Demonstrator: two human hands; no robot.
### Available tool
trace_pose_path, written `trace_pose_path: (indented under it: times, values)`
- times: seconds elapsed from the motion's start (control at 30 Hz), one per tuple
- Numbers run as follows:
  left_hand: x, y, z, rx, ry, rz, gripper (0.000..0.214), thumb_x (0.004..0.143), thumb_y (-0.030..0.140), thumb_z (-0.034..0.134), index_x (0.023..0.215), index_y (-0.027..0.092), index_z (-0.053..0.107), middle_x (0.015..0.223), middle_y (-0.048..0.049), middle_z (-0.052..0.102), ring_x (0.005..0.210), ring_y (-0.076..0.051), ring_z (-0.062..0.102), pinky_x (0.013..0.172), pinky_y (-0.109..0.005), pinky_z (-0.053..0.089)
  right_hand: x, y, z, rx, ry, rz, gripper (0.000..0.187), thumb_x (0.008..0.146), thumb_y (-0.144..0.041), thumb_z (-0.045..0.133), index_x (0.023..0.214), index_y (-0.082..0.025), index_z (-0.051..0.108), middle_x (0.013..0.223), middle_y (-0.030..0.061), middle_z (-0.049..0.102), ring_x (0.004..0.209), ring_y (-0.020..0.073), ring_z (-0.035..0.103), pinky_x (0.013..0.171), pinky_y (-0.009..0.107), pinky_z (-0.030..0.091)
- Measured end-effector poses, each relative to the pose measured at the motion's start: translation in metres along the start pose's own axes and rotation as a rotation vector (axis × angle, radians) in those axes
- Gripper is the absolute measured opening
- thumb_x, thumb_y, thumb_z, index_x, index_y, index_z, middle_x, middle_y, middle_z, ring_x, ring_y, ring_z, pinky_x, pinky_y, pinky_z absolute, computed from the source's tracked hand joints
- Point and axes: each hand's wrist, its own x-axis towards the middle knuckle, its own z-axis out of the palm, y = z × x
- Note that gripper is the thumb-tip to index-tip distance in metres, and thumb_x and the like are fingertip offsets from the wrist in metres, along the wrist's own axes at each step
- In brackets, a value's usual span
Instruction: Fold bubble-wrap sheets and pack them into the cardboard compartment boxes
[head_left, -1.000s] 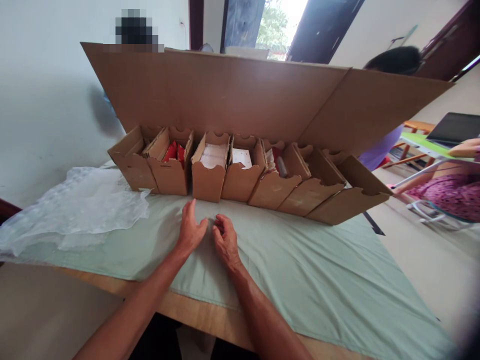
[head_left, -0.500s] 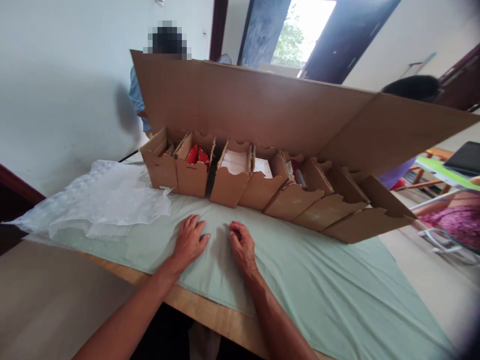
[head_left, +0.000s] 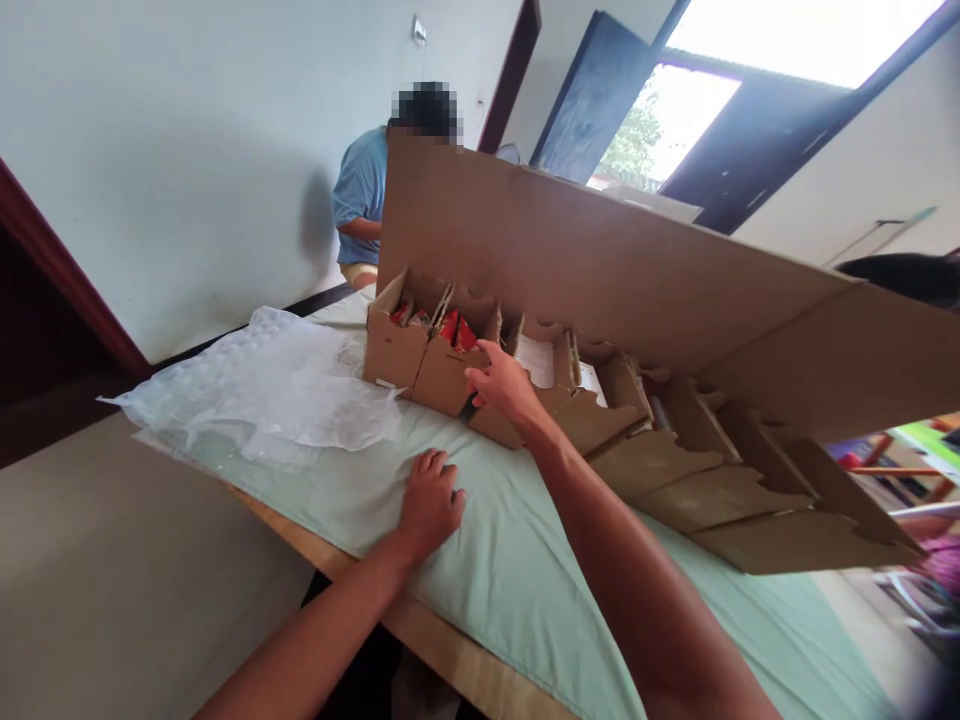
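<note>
My left hand rests on the green cloth, palm down, nothing in it. My right hand is raised in front of a row of cardboard boxes, index finger stretched out and the other fingers partly bent, holding nothing. Its fingertip is by the box with red packets; whether it touches them I cannot tell. Left of that stands an end box with small red and clear packets. Farther right, one box holds a white item and another shows a white piece.
Bubble wrap lies on the table's left side. A tall cardboard panel rises behind the boxes. Beyond it on the left is a person in a blue shirt. The wooden table edge runs along the front.
My right hand has lifted off the cloth and reached forward to the boxes. My left hand stays on the cloth. The view has turned left, and more of the person shows.
</note>
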Motion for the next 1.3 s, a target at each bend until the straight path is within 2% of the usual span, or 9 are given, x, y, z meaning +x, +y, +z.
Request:
trace_pose_path:
  times: [0.13,0.23,0.47,0.7,0.83,0.9,1.03,1.17,1.3]
  values:
    - [0.007,-0.003,0.004,-0.477,0.245,-0.218,0.030,0.075,0.012,0.061,0.104,0.016,0.067,0.126,-0.0163,0.065,0.130,-0.032,0.054,0.120,-0.052,0.035,0.008,-0.006,0.012,0.054,-0.007,0.119,0.021,0.089,-0.011,0.056,0.103,-0.015,0.071,0.053,-0.0032,0.062,0.044,0.0120,0.060,0.053,0.022,0.048]
    - [0.014,-0.011,0.002,-0.676,0.403,-0.370,0.030,0.085,0.023,0.055,0.114,0.016,0.061,0.121,-0.0163,0.065,0.120,-0.029,0.061,0.111,-0.051,0.044,-0.006,-0.009,0.010,0.082,0.032,0.129,0.017,0.091,-0.013,0.051,0.093,-0.016,0.068,0.059,-0.0013,0.065,0.049,0.0117,0.063,0.049,0.020,0.047]
    - [0.027,-0.030,-0.009,-0.999,0.603,-0.544,0.043,0.097,0.050,0.035,0.114,0.019,0.061,0.119,-0.0140,0.068,0.115,-0.025,0.066,0.102,-0.044,0.053,-0.112,0.005,-0.020,0.304,0.044,0.035,0.016,0.084,-0.032,0.061,0.091,-0.020,0.069,0.063,0.0005,0.070,0.058,0.0169,0.069,0.046,0.022,0.051]
    - [0.022,-0.025,-0.033,-1.182,0.489,-0.560,0.054,0.092,0.063,0.044,0.107,0.019,0.070,0.114,-0.0128,0.074,0.112,-0.023,0.070,0.101,-0.040,0.052,-0.256,0.058,-0.093,0.151,-0.006,-0.027,0.023,0.090,-0.040,0.061,0.098,-0.023,0.075,0.078,0.0050,0.078,0.069,0.0208,0.076,0.060,0.030,0.062]
    - [-0.010,-0.007,-0.038,-1.217,0.269,-0.518,0.057,0.092,0.067,0.046,0.095,0.018,0.074,0.102,-0.0113,0.077,0.102,-0.025,0.071,0.099,-0.042,0.052,-0.303,0.096,-0.128,0.032,0.153,0.019,0.022,0.090,-0.042,0.065,0.100,-0.026,0.076,0.090,0.0055,0.079,0.077,0.0222,0.076,0.072,0.035,0.063]
    - [-0.032,0.003,-0.039,-1.206,0.223,-0.523,0.055,0.090,0.069,0.051,0.090,0.019,0.075,0.096,-0.0085,0.077,0.096,-0.024,0.071,0.096,-0.041,0.053,-0.323,0.112,-0.134,0.096,0.261,0.061,0.034,0.091,-0.040,0.066,0.122,-0.028,0.070,0.102,0.0060,0.078,0.084,0.0226,0.077,0.076,0.037,0.063]
    - [-0.067,0.019,-0.044,-1.153,0.291,-0.526,0.047,0.083,0.067,0.065,0.088,0.022,0.075,0.089,-0.0035,0.076,0.090,-0.021,0.070,0.090,-0.037,0.054,-0.357,0.137,-0.115,0.237,0.272,0.068,0.072,0.091,-0.041,0.069,0.156,-0.033,0.039,0.132,0.0110,0.069,0.107,0.0257,0.073,0.086,0.041,0.062]
    - [-0.076,0.029,-0.049,-1.100,0.287,-0.488,0.039,0.080,0.063,0.069,0.087,0.025,0.075,0.092,-0.0021,0.076,0.093,-0.022,0.069,0.085,-0.036,0.054,-0.371,0.148,-0.064,0.204,0.179,0.094,0.080,0.080,-0.053,0.079,0.149,-0.027,0.050,0.140,0.0145,0.064,0.126,0.0361,0.063,0.098,0.051,0.058]
    - [-0.076,0.043,-0.041,-1.056,0.367,-0.469,0.033,0.083,0.058,0.069,0.093,0.027,0.071,0.098,0.0002,0.074,0.096,-0.019,0.068,0.082,-0.031,0.053,-0.357,0.148,-0.032,0.184,0.271,0.151,0.061,0.078,-0.055,0.078,0.129,-0.023,0.066,0.111,0.0131,0.073,0.106,0.0371,0.068,0.088,0.051,0.059]
